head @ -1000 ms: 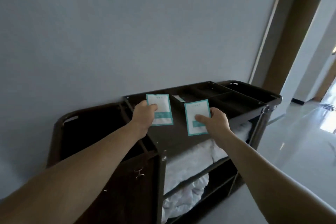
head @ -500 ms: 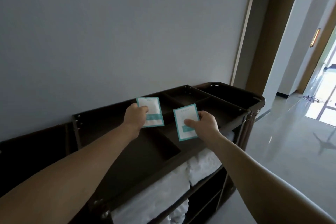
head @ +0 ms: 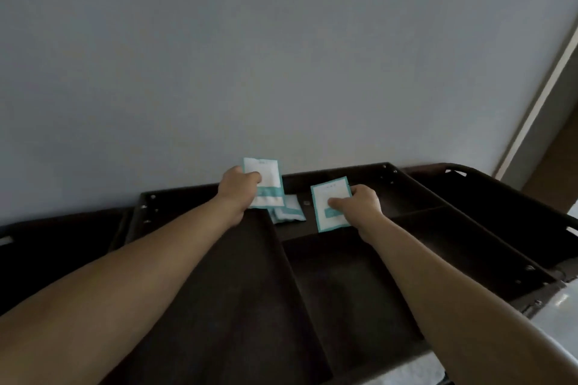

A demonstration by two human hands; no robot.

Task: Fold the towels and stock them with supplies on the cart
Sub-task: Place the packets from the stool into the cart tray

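- Left hand [head: 239, 192]: fingers curled, pinching a white-and-teal packet [head: 269, 178] by its lower left. Its long axis is near upright, top edge toward the wall [head: 281, 56], over the cart [head: 469, 228] top's rear compartment.
- Right hand [head: 359, 205]: thumb and fingers pinch a second packet [head: 327, 194], its long axis pointing away, slightly tilted.
- Loose packets [head: 289, 212] lie flat between both hands.

My feed is dim and flat. The grey wall [head: 281, 56] is evenly lit, with no hard shadows on it. The cart [head: 359, 291] reads nearly black, and its compartments lose detail. The left packet [head: 272, 178] and right packet [head: 328, 191] stand out pale, but their print is too soft to read. The brightest spot is the floor [head: 567, 306] at the right edge, washed out. The wide lens tilts the door frame [head: 538, 109] and bows the cart's rim.
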